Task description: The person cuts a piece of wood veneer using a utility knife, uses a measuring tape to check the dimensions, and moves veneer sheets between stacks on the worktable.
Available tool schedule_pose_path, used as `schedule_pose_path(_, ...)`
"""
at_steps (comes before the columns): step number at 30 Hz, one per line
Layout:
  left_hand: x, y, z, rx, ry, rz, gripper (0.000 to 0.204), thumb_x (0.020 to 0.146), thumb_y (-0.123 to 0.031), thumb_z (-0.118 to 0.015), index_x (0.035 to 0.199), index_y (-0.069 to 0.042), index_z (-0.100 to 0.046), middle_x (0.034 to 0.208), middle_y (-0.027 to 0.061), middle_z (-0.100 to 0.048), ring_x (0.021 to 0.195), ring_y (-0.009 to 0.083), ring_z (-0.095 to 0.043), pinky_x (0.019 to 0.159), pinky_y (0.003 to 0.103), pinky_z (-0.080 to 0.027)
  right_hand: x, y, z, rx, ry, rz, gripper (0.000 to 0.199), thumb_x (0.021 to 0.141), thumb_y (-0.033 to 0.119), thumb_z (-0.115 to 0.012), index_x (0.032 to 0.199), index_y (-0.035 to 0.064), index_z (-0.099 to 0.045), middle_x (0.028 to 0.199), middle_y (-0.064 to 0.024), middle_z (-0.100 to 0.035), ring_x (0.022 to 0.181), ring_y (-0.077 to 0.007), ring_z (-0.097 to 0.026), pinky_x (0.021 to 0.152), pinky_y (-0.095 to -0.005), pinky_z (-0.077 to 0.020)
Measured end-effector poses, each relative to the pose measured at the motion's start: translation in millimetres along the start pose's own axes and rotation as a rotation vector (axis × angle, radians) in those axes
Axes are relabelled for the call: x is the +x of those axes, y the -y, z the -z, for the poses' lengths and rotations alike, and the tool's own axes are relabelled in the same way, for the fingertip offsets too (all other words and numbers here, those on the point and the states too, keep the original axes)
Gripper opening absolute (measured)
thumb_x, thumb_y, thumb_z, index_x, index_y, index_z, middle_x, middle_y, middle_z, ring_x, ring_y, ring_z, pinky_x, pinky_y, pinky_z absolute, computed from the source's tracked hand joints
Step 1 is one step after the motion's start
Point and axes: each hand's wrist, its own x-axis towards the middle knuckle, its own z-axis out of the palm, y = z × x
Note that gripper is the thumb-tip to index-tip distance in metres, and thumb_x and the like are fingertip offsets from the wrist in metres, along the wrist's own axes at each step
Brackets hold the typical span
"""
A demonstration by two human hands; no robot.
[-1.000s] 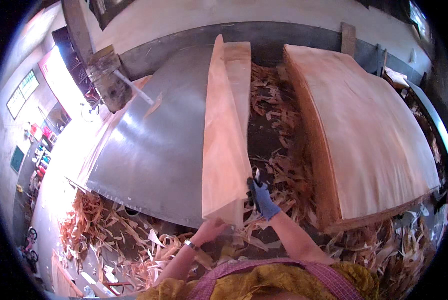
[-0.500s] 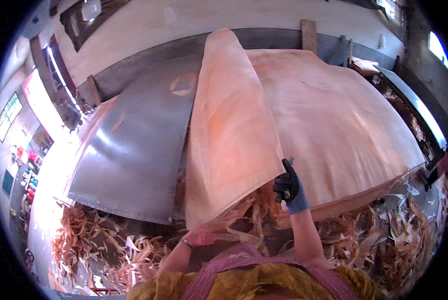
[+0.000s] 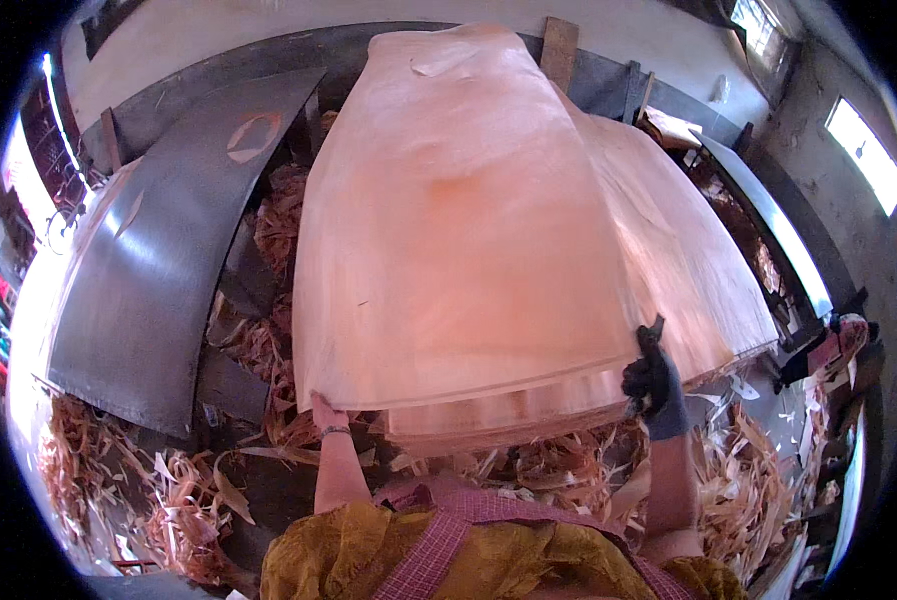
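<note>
A large thin sheet of pale orange wood veneer (image 3: 469, 230) lies spread across the middle, on top of a stack of similar sheets (image 3: 529, 415). My bare left hand (image 3: 324, 410) grips the sheet's near left corner from below. My right hand (image 3: 652, 385), in a dark glove, pinches the sheet's near right edge, with one finger pointing up.
A grey metal plate (image 3: 159, 250) slopes on the left. Curled veneer scraps (image 3: 169, 500) litter the floor around the stack. A dark wall (image 3: 219, 70) runs behind, with a metal rail (image 3: 769, 230) and a window (image 3: 864, 150) on the right.
The veneer sheet, standing on edge over the metal plate a second ago, has swung right and now lies flat over the stack. Both hands moved apart along its near edge.
</note>
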Motion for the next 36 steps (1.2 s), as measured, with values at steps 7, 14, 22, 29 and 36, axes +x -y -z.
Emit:
schedule_pose_path(7, -132, 47, -121, -0.016, 0.063, -0.003, 0.029, 0.088, -0.039, -0.064, 0.101, -0.013, -0.062, 0.085, -0.0009, -0.067, 0.072, 0.0143, -0.064, 0.054, 0.028, -0.051, 74, 102, 155, -0.249, -0.075, 0.05, 0.03, 0.089, 0.038, -0.066, 0.093, 0.0138, -0.051, 0.049, 0.0018, -0.042, 0.034, -0.0109, -0.038, 0.033, -0.028, -0.0291)
schedule_pose_path(14, -200, 130, -166, 0.308, 0.07, -0.092, 0.031, 0.083, -0.044, -0.07, 0.08, -0.016, -0.056, 0.058, -0.003, -0.053, 0.046, 0.0092, -0.047, 0.037, 0.023, -0.037, 168, 169, 293, -0.393, -0.084, 0.099, 0.029, 0.087, 0.042, -0.068, 0.09, 0.0184, -0.051, 0.046, 0.0054, -0.039, 0.032, -0.0072, -0.035, 0.031, -0.0252, -0.0287)
schedule_pose_path(22, -223, 182, -191, 0.449, -0.109, -0.122, 0.027, 0.087, -0.037, -0.068, 0.08, -0.015, -0.055, 0.062, -0.0009, -0.051, 0.046, 0.0097, -0.043, 0.037, 0.021, -0.035, 239, 175, 368, -0.456, -0.049, 0.128, 0.034, 0.088, 0.044, -0.066, 0.096, 0.0125, -0.056, 0.051, 0.0012, -0.044, 0.035, -0.0103, -0.04, 0.032, -0.0273, -0.0343)
schedule_pose_path(29, -196, 202, -174, 0.395, -0.048, -0.018, 0.027, 0.089, -0.039, -0.064, 0.084, -0.014, -0.057, 0.065, -0.0013, -0.054, 0.046, 0.0101, -0.044, 0.037, 0.021, -0.034, 285, 134, 391, -0.483, -0.095, 0.101, 0.035, 0.089, 0.046, -0.064, 0.084, 0.0131, -0.051, 0.051, 0.0003, -0.045, 0.035, -0.0114, -0.042, 0.031, -0.0282, -0.0356)
schedule_pose_path(36, -200, 234, -144, 0.35, -0.142, -0.006, 0.026, 0.09, -0.039, -0.063, 0.086, -0.014, -0.058, 0.067, -0.001, -0.057, 0.049, 0.0104, -0.047, 0.037, 0.021, -0.034, 292, 93, 414, -0.575, -0.198, 0.124, 0.035, 0.09, 0.045, -0.064, 0.076, 0.0155, -0.049, 0.049, 0.001, -0.044, 0.032, -0.0111, -0.039, 0.029, -0.0275, -0.0317)
